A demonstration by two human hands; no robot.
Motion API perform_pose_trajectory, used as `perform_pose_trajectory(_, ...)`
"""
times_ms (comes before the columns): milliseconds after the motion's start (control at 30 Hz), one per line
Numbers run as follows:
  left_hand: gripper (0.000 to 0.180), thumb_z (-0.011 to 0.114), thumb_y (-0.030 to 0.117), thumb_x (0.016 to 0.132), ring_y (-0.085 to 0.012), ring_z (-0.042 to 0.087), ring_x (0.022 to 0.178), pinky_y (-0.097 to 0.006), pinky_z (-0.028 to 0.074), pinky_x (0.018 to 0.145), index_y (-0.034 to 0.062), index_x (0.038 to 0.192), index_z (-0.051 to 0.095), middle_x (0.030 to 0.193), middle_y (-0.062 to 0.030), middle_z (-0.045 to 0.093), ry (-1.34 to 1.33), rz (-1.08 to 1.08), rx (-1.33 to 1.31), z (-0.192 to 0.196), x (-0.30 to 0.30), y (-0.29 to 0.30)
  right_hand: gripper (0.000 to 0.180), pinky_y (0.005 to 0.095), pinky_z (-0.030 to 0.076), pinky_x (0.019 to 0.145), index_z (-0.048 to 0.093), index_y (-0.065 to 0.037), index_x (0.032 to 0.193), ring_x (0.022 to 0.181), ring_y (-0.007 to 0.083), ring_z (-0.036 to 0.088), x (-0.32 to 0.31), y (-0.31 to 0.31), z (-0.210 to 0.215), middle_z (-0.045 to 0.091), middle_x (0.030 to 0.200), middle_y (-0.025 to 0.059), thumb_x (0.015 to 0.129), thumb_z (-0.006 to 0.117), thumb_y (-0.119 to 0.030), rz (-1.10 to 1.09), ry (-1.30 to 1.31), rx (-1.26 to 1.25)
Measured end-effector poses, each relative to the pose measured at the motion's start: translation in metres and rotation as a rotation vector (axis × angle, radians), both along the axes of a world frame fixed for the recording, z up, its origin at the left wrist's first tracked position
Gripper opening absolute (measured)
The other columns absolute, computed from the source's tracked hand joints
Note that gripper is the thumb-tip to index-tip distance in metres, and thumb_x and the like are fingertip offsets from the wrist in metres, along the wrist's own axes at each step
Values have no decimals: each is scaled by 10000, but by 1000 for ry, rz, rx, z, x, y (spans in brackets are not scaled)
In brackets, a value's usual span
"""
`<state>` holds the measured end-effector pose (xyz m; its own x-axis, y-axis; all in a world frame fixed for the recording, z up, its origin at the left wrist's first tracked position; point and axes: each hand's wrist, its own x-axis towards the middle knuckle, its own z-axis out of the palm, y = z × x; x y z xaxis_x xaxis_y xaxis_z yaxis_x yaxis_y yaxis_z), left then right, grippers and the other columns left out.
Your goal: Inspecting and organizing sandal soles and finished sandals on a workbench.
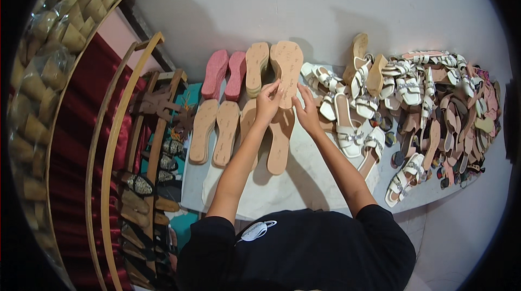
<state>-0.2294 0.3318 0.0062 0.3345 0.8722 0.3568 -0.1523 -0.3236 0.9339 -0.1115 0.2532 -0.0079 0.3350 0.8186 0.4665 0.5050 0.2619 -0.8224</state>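
Both my hands are around a tan shoe sole [288,63] with handwriting on its face, raised above the table. My left hand [269,104] grips its left edge, thumb across the surface. On the opposite edge, near the narrow end, my right hand [307,111] has its fingers and thumb against it; its fingertips are partly hidden. Beneath lies another tan sole [278,152], its upper part covered. More tan soles [225,133] lie to the left, one partly behind my left forearm. Beyond them stand pink wedge soles [216,74] and a tan layered sole stack [256,68].
White strappy sandals [347,128] and a large heap of footwear parts [456,123] cover the table's right side. A grey wall [325,3] bounds the far side. At left stand a wooden rack [154,166] with shoes and a shelf of bagged wooden shoe lasts [38,90].
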Motion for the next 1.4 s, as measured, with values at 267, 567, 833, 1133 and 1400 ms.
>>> perform_pose_trajectory(267, 394, 602, 28, 788, -114, 572, 883, -221, 454, 752, -24, 1167, 510, 988, -85, 611, 204, 87, 86, -19, 28, 73, 456, 604, 122, 967, 405, -67, 1270, 1237, 285, 318, 33, 81, -24, 387, 1297, 109, 862, 468, -261, 27, 51, -58)
perform_pose_trajectory(567, 387, 590, -8, 776, -163, 576, 944, -264, 496, 771, -60, 1150, 503, 1028, -143, 600, 258, 83, 28, -32, 36, 89, 469, 590, 159, 968, 395, -45, 1274, 1236, 303, 330, 45, 105, -53, 388, 1307, 134, 857, 481, -242, 18, 41, -120)
perform_pose_trajectory(833, 386, 584, -10, 780, -160, 576, 946, -250, 449, 832, -97, 1144, 488, 1063, -156, 587, 161, 52, -76, -29, 35, 84, 460, 373, 263, 994, 398, 23, 1250, 1194, 305, 385, 42, 100, -48, 404, 1280, 180, 852, 486, -190, 38, 66, -88)
perform_pose_trajectory(1133, 380, 581, -15, 776, -164, 580, 938, -252, 459, 822, -97, 1136, 493, 1058, -161, 589, 223, 78, -42, -34, 34, 80, 455, 343, 278, 989, 396, 47, 1239, 1190, 306, 389, 42, 96, -47, 405, 1272, 196, 849, 486, -170, 75, 77, -58)
perform_pose_trajectory(1400, 357, 592, 15, 775, -175, 585, 934, -263, 477, 778, -78, 1113, 522, 1054, -156, 593, 254, 111, -70, -39, 30, 82, 470, 342, 283, 989, 386, 51, 1243, 1196, 305, 382, 38, 99, -48, 396, 1276, 203, 845, 487, -178, 100, 87, -74)
